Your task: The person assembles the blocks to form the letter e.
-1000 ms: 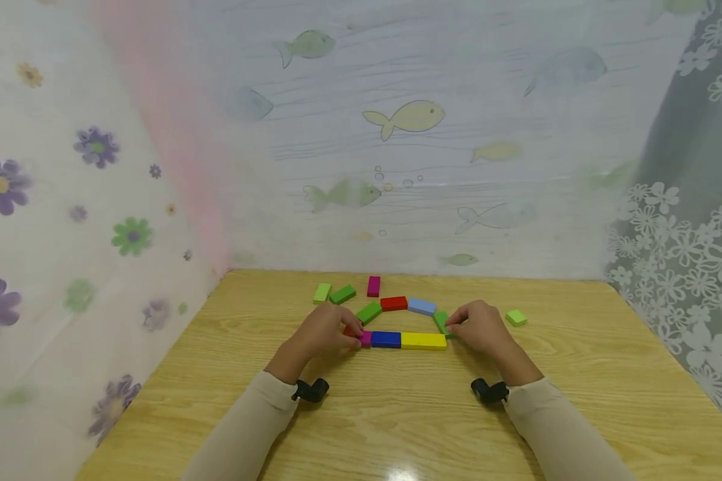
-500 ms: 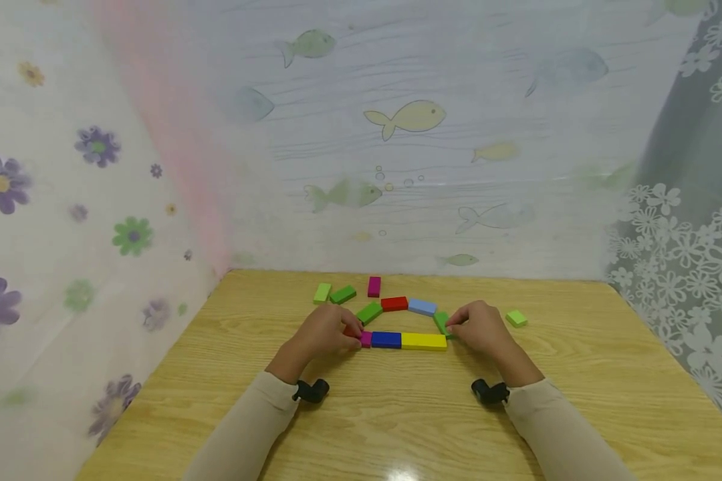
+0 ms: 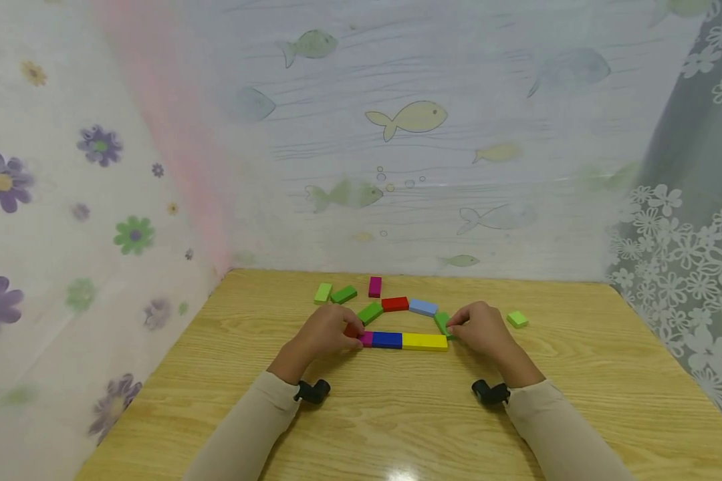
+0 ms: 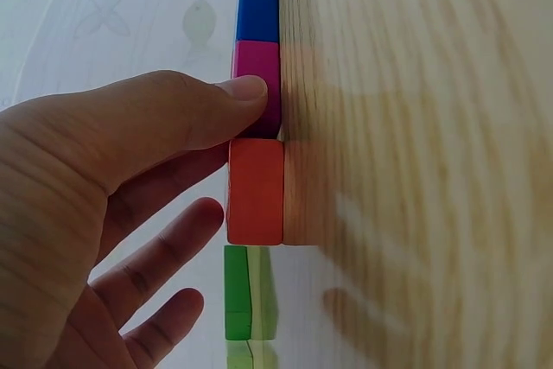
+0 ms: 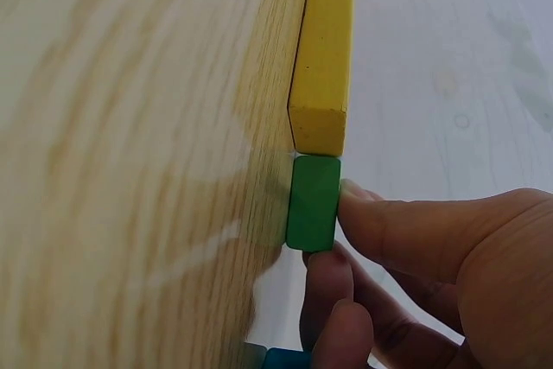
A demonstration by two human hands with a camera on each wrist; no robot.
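My left hand [image 3: 327,329] has its thumb on the front face of a magenta block [image 4: 259,66], with the index finger behind, pinching it. A red-orange block [image 4: 257,192] adjoins the magenta one, partly covered by that hand in the head view. The magenta block continues a straight row with a blue block [image 3: 388,341] and a yellow block [image 3: 424,342]. At the row's other end, my right hand [image 3: 480,327] pinches a slanted green block [image 5: 313,203] between thumb and fingers. A second green block [image 3: 370,312], a red block [image 3: 395,304] and a light blue block [image 3: 423,307] form an arch behind.
Loose behind the left hand lie a light green block [image 3: 323,293], a green block [image 3: 344,294] and a magenta block [image 3: 375,287]. Another light green block [image 3: 517,319] is right of the right hand. A fish-printed curtain [image 3: 421,200] borders the wooden table [image 3: 397,421].
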